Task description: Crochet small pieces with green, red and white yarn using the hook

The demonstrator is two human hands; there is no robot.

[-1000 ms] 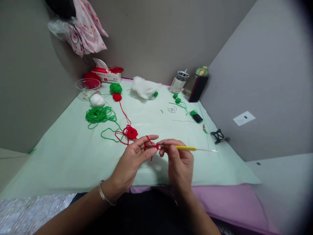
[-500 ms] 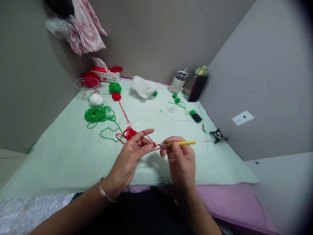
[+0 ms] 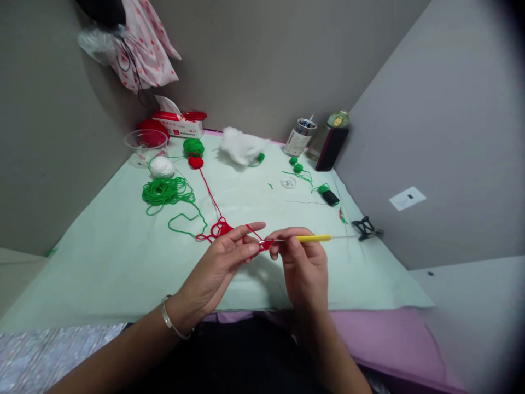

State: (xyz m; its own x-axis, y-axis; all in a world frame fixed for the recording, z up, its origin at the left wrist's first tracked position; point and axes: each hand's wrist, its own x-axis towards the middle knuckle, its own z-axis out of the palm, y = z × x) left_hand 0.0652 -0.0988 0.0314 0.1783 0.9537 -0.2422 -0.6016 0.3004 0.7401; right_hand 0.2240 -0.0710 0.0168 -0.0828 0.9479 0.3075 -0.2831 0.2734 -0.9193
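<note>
Head view: the left hand (image 3: 223, 260) pinches a small red piece (image 3: 266, 244) between thumb and fingers, a red strand (image 3: 253, 231) running over its raised forefinger; the right hand (image 3: 305, 267) grips a yellow-handled hook (image 3: 314, 238), its metal end at the piece, between both hands above the table (image 3: 123, 273). Good handling here calls for even tension from that forefinger, a pinch close to the hook, and slack feeding freely from the red pile (image 3: 221, 226), clear of the green yarn (image 3: 166, 191).
</note>
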